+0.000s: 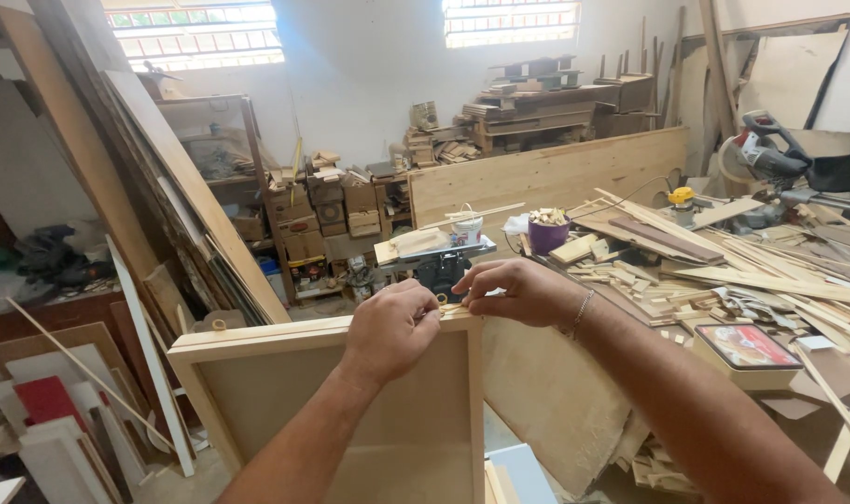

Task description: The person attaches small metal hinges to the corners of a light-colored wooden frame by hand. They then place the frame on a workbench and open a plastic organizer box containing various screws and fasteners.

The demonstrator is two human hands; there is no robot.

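Observation:
A shallow wooden frame with a plywood back panel [257, 341] stands upright in front of me, its top rail facing up. Both hands meet at the frame's top right corner. My left hand [392, 327] rests curled on the rail. My right hand [514, 289] comes in from the right, fingers pinched. Between the fingertips sits a small brass-coloured fitting [441, 300] on the rail. A second small round fitting [219, 325] sits near the frame's left end.
A cluttered workbench [724, 271] with wood strips and offcuts lies to the right, with a flat tin [747, 350], a purple cup [548, 233] and a miter saw [770, 154]. Boards lean at left [164, 187]. Shelves of scrap line the back wall.

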